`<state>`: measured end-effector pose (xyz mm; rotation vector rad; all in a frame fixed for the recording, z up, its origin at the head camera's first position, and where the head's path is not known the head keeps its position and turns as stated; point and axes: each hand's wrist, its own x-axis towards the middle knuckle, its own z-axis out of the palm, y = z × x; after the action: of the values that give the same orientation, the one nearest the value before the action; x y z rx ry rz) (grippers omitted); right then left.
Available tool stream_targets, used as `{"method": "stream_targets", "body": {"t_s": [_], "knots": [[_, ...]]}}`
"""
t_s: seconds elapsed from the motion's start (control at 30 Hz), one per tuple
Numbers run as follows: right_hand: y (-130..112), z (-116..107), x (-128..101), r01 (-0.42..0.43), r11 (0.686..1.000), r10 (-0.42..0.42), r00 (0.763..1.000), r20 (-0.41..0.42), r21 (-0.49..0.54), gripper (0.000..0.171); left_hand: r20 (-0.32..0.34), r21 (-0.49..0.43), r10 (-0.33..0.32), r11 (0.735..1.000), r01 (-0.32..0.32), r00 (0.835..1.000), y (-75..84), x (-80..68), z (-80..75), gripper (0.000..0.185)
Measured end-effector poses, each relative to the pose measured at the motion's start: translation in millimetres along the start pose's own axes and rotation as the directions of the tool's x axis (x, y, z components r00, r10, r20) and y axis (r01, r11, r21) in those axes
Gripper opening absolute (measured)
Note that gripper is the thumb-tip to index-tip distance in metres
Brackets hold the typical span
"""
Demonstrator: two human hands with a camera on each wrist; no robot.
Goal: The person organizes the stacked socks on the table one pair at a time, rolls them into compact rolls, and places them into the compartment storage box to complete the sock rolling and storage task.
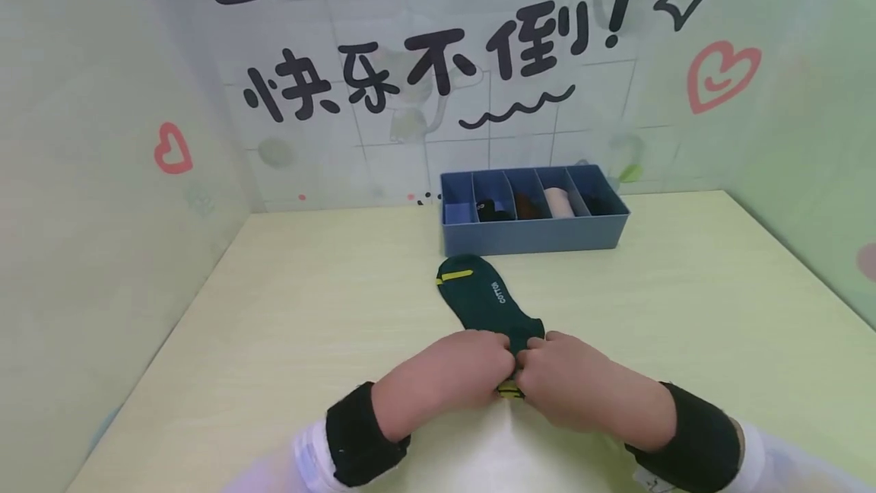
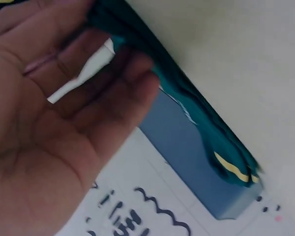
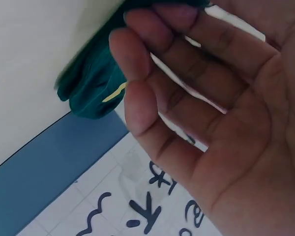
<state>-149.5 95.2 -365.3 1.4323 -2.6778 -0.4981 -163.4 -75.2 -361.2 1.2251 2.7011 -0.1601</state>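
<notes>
A dark green sock (image 1: 482, 291) lies on the table with its toe end toward the blue box. It bears a yellow stripe and the word COTTON. Near its cuff, my left hand (image 1: 468, 367) and right hand (image 1: 575, 379) meet, each with curled fingers gripping the fabric. A yellow-striped bit shows beneath them. The left wrist view shows the green sock (image 2: 187, 93) edge-on, in layers, beyond the curved fingers (image 2: 132, 83). From the right wrist, the fingertips (image 3: 130, 51) touch the sock (image 3: 96, 93); the thumb is out of sight there.
A blue divided box (image 1: 534, 234) stands at the back of the table (image 1: 328, 287), just behind the sock's toe. Several of its compartments hold dark, brown and pale pink rolled items; the leftmost shows a bare bottom. Printed walls (image 1: 438, 112) enclose the back and sides.
</notes>
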Motion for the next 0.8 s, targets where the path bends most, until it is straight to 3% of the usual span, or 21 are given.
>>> {"method": "stream_targets", "body": {"t_s": [0.17, 0.3, 0.47, 0.53, 0.6, 0.67, 0.73, 0.8], "knots": [[-12.6, 4.7, -9.0, -0.008, 0.985, -0.009, 0.996, -0.094, -0.173, 0.017, -0.051, 0.157, -0.04, 0.987, 0.048, 0.998, 20.1, -4.3, 1.0, 0.011], [-13.8, 4.0, -8.8, -0.02, 0.985, 0.002, 0.995, -0.103, -0.173, 0.016, -0.068, 0.183, -0.037, 0.982, 0.049, 0.997, 19.8, -4.8, 1.2, 0.01], [-9.7, 4.1, -3.5, 0.014, 0.993, -0.026, 0.995, -0.097, -0.121, 0.013, -0.072, 0.165, -0.015, 0.986, 0.027, 0.997, 13.2, -4.8, 3.7, 0.012], [-4.7, 4.3, -0.6, 0.008, 1.0, -0.008, 0.999, -0.042, -0.013, 0.012, -0.066, 0.144, -0.005, 0.989, 0.014, 0.998, 9.9, -4.0, 4.7, 0.012], [3.6, 4.8, 1.9, -0.033, 0.987, 0.028, 0.999, 0.032, 0.158, 0.013, -0.06, 0.118, -0.001, 0.993, 0.008, 0.998, 6.9, -2.9, 4.9, 0.011], [14.6, 6.8, 4.1, -0.105, 0.922, 0.065, 0.991, 0.118, 0.372, 0.015, -0.058, 0.079, -0.003, 0.997, 0.007, 0.998, 4.2, -1.5, 4.2, 0.01], [26.3, 9.6, 5.8, -0.183, 0.815, 0.083, 0.976, 0.202, 0.549, 0.017, -0.052, 0.049, -0.003, 0.999, 0.005, 0.999, 2.5, -0.1, 2.6, 0.011], [36.1, 12.7, 7.1, -0.243, 0.711, 0.083, 0.961, 0.264, 0.66, 0.018, -0.052, 0.012, -0.006, 1.0, 0.007, 0.999, 1.3, 1.1, 0.9, 0.011]]}}
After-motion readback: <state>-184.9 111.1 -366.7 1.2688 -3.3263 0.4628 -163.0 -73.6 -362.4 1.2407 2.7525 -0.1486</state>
